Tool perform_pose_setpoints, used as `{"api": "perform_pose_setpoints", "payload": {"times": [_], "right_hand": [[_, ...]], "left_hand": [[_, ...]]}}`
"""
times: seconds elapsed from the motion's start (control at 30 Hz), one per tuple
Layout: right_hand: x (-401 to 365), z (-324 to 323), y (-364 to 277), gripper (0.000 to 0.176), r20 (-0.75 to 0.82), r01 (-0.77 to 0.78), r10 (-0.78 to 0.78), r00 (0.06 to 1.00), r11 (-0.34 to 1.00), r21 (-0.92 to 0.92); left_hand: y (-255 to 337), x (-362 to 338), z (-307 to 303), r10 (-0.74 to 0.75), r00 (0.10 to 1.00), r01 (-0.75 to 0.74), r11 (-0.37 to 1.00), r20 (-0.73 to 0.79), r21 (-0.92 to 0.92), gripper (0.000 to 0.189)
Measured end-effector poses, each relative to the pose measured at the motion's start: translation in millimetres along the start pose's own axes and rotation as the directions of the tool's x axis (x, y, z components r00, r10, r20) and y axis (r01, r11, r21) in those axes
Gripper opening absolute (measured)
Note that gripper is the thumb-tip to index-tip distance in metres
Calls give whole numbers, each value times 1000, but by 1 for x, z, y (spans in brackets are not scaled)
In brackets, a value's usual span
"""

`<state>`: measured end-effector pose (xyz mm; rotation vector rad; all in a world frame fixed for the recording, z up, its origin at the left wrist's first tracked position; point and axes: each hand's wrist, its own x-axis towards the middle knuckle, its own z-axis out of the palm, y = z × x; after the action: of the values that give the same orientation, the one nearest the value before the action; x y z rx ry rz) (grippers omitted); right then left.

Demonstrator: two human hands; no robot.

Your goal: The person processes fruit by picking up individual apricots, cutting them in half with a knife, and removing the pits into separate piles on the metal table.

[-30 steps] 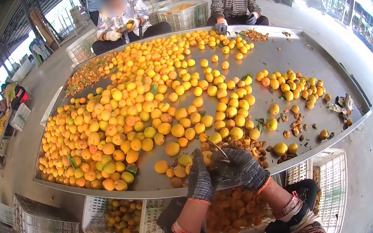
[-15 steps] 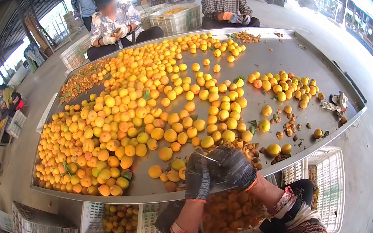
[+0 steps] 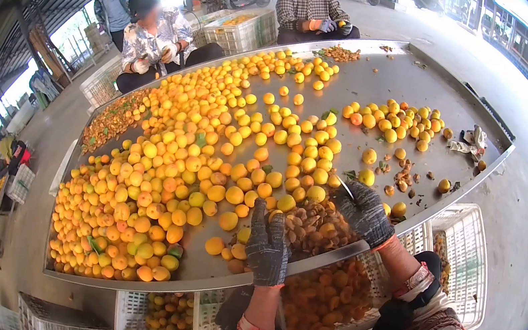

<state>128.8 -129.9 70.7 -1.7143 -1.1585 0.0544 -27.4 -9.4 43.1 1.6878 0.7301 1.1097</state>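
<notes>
My left hand point(image 3: 268, 246), in a grey glove, is at the near edge of the metal table point(image 3: 197, 253). Its fingers are stretched and apart, with nothing visible in them. Yellow-orange apricots point(image 3: 228, 221) lie just left of it. To its right is a heap of brown apricot pits point(image 3: 312, 227). My right hand point(image 3: 365, 213), gloved too, is closed over the far right side of that heap. From it juts a thin, shiny blade, apparently a small knife point(image 3: 346, 189); its handle is hidden in the glove.
A large apricot pile point(image 3: 138, 194) covers the table's left side; a smaller group point(image 3: 398, 122) lies far right near a crumpled glove point(image 3: 473, 142). Below are a crate of halved apricots point(image 3: 326, 295) and white crates point(image 3: 460, 260). Co-workers point(image 3: 153, 41) sit across the table.
My hands were together above the table's near edge and are now apart. The left moved slightly left and down, its fingers opening; the right moved up and right with the blade.
</notes>
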Motion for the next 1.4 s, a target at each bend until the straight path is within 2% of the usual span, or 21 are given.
{"api": "perform_pose_setpoints", "payload": {"times": [0.03, 0.2, 0.27, 0.3, 0.33, 0.4, 0.5, 0.57, 0.6, 0.67, 0.7, 0.73, 0.77, 0.8, 0.87, 1.0, 1.1, 1.13, 1.17, 1.3, 1.4], "right_hand": [[-4, 0, 0, 17, -54, -155, 185, 981, 924, 351], [-2, -43, -25, 8, -123, 24, -14, 992, 996, 85], [-2, -63, -42, 15, 352, -474, 428, 832, 879, 50], [-12, -62, -39, 14, 351, -245, 198, 915, 965, 94], [-19, -64, -36, 14, 352, -242, 195, 915, 966, 94], [-30, -67, -31, 13, 500, 138, -120, 858, 990, 1], [-36, -65, -30, 13, 470, 135, -56, 881, 981, -138], [-34, -63, -28, 14, 427, 98, 57, 902, 938, -333], [-32, -61, -20, 14, 432, 103, 53, 900, 939, -329], [-28, -55, -4, 14, 361, -31, 111, 926, 975, -220], [-22, -53, -6, 16, 391, -7, 178, 903, 917, -400], [-14, -47, -10, 16, 399, -2, 176, 900, 916, -401], [-6, -39, -15, 17, 429, 129, 70, 901, 900, -417], [0, -34, -17, 18, 459, 257, -37, 888, 867, -427], [15, -13, -10, 26, 421, -66, 195, 886, 951, -303], [66, 52, -15, 43, 445, -169, 317, 838, 925, -341], [89, 103, 1, 46, 462, -55, 240, 854, 924, -377], [94, 114, 3, 46, 477, -3, 236, 847, 898, -440], [99, 123, 7, 46, 482, 1, 232, 845, 900, -435], [114, 135, 9, 47, 511, 5, 387, 768, 794, -608], [110, 129, 17, 46, 520, 15, 385, 763, 793, -609]], "left_hand": [[6, 0, -3, 33, 999, -33, 998, -4, 44, 39], [-3, 1, -10, 67, 996, -63, 996, -56, 69, 38], [-4, -1, -12, 59, 997, -63, 994, 41, 85, 33], [-7, -2, -13, 60, 997, -63, 994, 39, 85, 33], [-11, -2, -13, 82, 995, -88, 990, 53, 107, 32], [-15, -3, -15, 106, 992, -113, 985, 64, 131, 30], [-8, -9, -14, 29, 995, -36, 997, 92, 72, 28], [12, -19, -14, 38, 919, -30, 999, 391, -26, 24], [20, -23, -15, 36, 922, -29, 999, 385, -24, 24], [30, -28, -15, 59, 669, -51, 998, 741, -33, 24], [20, -34, -11, 59, 673, -50, 998, 737, -34, 24], [3, -45, -7, 120, 554, 33, 986, 824, -165, 25], [3, -47, -7, 199, 427, 134, 951, 882, -279, 26], [3, -47, -7, 197, 432, 136, 950, 880, -279, 26], [10, -44, -9, 351, 367, -456, 875, 861, -162, 31], [-11, -32, -20, 364, 570, -437, 893, 736, -103, 33], [1, -10, -29, 628, 657, -720, 687, 416, 101, 29], [14, -10, -34, 94, 938, -63, 993, 334, -103, 26], [20, -10, -38, -490, 781, 611, 728, 386, -311, 23], [3, -3, -43, -517, 812, 584, 699, 271, -414, 27], [-12, -1, -48, -370, 913, 407, 843, 170, -353, 29]]}}
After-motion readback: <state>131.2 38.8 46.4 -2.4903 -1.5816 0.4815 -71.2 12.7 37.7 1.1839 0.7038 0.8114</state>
